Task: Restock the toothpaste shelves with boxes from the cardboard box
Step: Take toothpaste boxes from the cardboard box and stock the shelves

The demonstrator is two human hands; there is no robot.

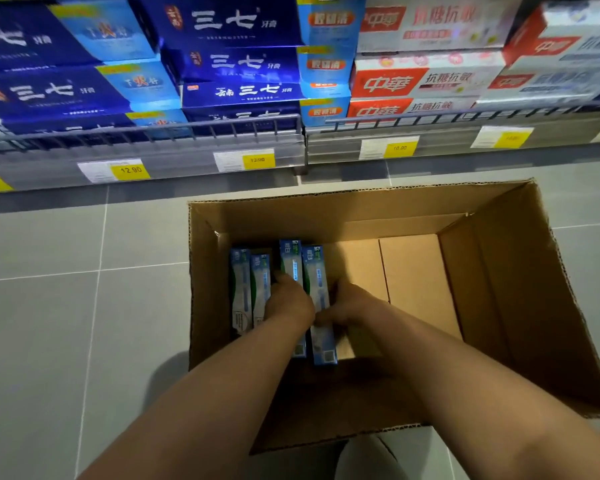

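An open cardboard box (492, 271) stands on the floor below the shelf. Several blue-and-white toothpaste boxes lie side by side at its left end. Both my hands reach down into it. My left hand (290, 301) curls its fingers round the third toothpaste box (291, 259) from the left. My right hand (352, 303) grips the rightmost toothpaste box (317, 271) from its right side. Two more toothpaste boxes (250, 289) lie untouched at the left wall.
A shelf (187, 157) with a wire front rail holds stacked dark blue toothpaste boxes (236, 60) and red-and-white ones (423, 77). Yellow price tags (129, 170) line its edge. Grey floor tiles (66, 306) surround the cardboard box, whose right half shows its bare bottom.
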